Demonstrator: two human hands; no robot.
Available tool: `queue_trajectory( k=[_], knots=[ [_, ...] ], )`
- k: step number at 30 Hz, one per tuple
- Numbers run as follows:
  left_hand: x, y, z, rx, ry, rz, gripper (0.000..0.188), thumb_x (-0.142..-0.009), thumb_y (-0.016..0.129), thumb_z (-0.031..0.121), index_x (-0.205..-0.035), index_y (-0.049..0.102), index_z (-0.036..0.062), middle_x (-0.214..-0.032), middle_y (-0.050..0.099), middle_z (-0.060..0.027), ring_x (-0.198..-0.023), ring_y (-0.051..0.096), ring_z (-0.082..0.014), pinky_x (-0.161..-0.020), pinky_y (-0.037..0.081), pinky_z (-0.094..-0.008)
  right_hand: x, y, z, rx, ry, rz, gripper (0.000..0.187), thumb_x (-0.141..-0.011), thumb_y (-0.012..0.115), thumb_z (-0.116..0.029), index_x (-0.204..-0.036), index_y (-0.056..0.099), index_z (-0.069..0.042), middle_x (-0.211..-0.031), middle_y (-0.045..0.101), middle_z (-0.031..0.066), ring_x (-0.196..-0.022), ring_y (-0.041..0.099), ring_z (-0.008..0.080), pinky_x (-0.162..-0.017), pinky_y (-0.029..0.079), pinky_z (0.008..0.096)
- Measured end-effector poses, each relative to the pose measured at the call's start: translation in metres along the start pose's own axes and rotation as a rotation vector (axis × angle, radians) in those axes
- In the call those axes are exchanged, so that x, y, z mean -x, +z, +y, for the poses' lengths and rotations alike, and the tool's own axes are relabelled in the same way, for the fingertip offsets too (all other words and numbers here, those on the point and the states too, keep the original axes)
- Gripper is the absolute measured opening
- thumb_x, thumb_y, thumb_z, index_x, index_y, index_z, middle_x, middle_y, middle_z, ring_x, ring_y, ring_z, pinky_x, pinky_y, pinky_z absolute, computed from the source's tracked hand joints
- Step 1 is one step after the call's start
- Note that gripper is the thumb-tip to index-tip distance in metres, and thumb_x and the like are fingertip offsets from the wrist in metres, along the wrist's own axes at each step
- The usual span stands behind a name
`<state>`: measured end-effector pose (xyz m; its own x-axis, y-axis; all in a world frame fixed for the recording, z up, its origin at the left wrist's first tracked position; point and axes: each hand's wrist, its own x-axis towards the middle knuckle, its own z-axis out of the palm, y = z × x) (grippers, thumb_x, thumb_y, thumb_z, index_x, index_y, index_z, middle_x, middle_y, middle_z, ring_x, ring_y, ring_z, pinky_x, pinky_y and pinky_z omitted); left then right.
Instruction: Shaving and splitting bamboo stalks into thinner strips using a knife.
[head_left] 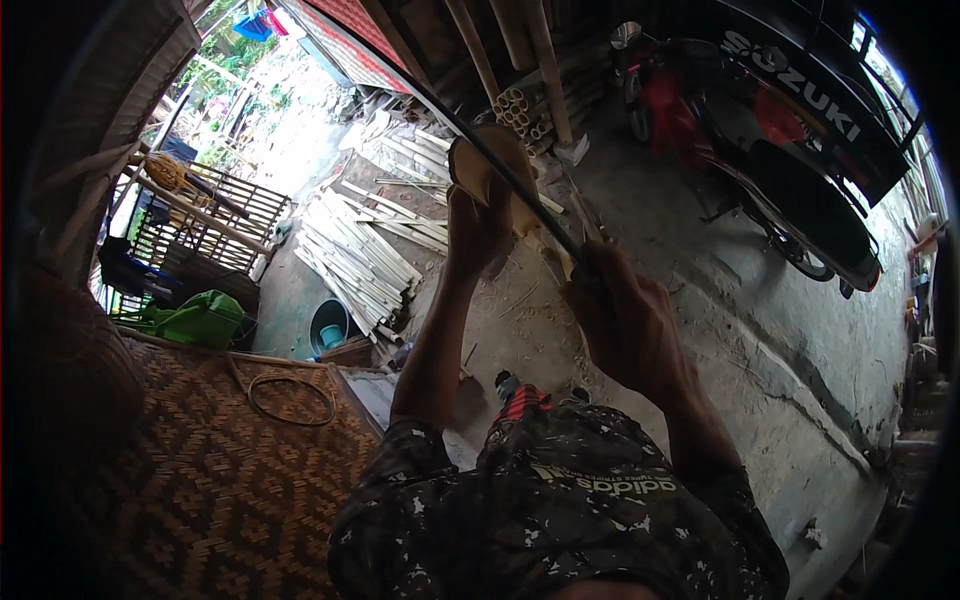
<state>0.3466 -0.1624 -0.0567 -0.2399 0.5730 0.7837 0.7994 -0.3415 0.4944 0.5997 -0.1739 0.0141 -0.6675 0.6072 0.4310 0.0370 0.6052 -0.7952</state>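
My left hand (pixel 478 225) is closed around a pale, thick piece (pixel 470 170) that looks like bamboo, with a rounded, dark-edged end. My right hand (pixel 625 325), lower and to the right, has its fingers wrapped round the near end of a long, thin dark tool (pixel 440 108). The tool slants up to the far left and passes in front of the pale piece. Whether it touches the piece I cannot tell, nor can I make out its exact kind.
Split bamboo strips (pixel 355 255) lie heaped on the floor ahead to the left, near a dark bucket (pixel 330 322). Hollow bamboo poles (pixel 513 108) are stacked at the back. A motorcycle (pixel 760 170) stands right. Woven matting (pixel 220 450) with a coiled strip (pixel 290 402) is at my left.
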Motion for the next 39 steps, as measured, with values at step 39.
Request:
queue_trajectory(
  k=[39],
  knots=[
    [-0.028, 0.018, 0.004, 0.082, -0.206, 0.184, 0.036, -0.103, 0.057, 0.031, -0.099, 0.069, -0.0022, -0.085, 0.074, -0.0141, -0.079, 0.073, -0.0248, -0.071, 0.054, -0.0379, -0.014, 0.012, 0.012, 0.056, -0.099, 0.103, 0.033, -0.093, 0.066, -0.006, -0.120, 0.047, -0.001, -0.083, 0.069, 0.0207, -0.070, 0.070, 0.0391, -0.056, 0.050, 0.0450]
  ],
)
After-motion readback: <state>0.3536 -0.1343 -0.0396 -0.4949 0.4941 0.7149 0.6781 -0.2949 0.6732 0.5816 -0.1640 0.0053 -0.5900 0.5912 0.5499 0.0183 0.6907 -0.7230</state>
